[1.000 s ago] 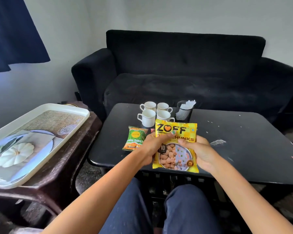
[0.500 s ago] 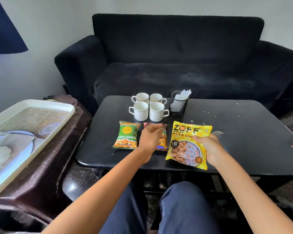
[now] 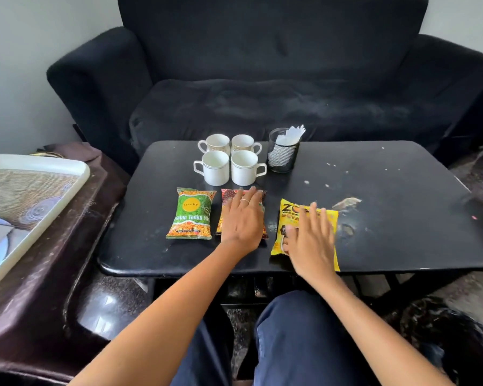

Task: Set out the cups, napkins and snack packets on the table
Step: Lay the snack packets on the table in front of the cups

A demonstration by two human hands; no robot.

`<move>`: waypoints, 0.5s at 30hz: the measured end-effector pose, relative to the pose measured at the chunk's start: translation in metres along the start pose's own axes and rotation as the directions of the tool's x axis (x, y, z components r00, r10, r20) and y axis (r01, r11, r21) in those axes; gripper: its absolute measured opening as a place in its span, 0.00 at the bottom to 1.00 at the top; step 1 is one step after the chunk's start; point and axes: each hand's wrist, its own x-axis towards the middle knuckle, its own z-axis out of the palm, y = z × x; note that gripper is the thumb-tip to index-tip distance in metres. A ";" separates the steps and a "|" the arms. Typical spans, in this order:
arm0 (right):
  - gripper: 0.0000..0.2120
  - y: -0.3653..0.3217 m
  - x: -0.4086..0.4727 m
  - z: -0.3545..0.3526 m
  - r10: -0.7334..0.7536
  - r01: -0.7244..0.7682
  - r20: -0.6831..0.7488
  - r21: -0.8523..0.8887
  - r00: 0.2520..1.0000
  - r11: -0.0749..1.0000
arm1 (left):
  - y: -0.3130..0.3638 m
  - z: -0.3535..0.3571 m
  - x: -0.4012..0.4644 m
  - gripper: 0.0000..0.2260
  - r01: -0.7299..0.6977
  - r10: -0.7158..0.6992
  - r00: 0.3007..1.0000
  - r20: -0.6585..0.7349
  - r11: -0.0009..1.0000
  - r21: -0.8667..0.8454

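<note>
Now the yellow packet (image 3: 304,218) lies flat on the table (image 3: 388,218); before, I held it up. My right hand (image 3: 310,240) rests on it with straight fingers, my left hand (image 3: 243,218) flat on the red packet (image 3: 226,199). Left is the green packet (image 3: 191,214); far are four cups (image 3: 229,160) and napkins (image 3: 290,135).

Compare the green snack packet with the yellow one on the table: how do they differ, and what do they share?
The green packet is narrower; the yellow packet is wider. The green packet lies uncovered, while the right hand lies flat over the yellow packet. The green packet is leftmost in the row, the yellow packet rightmost. Both lie flat on the black table, near its front edge.
</note>
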 end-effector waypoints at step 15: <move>0.31 0.002 0.042 0.026 -0.078 0.080 0.019 -0.173 0.997 0.982 | -0.021 0.023 0.000 0.26 0.003 -0.012 0.999 0.050 0.982 0.189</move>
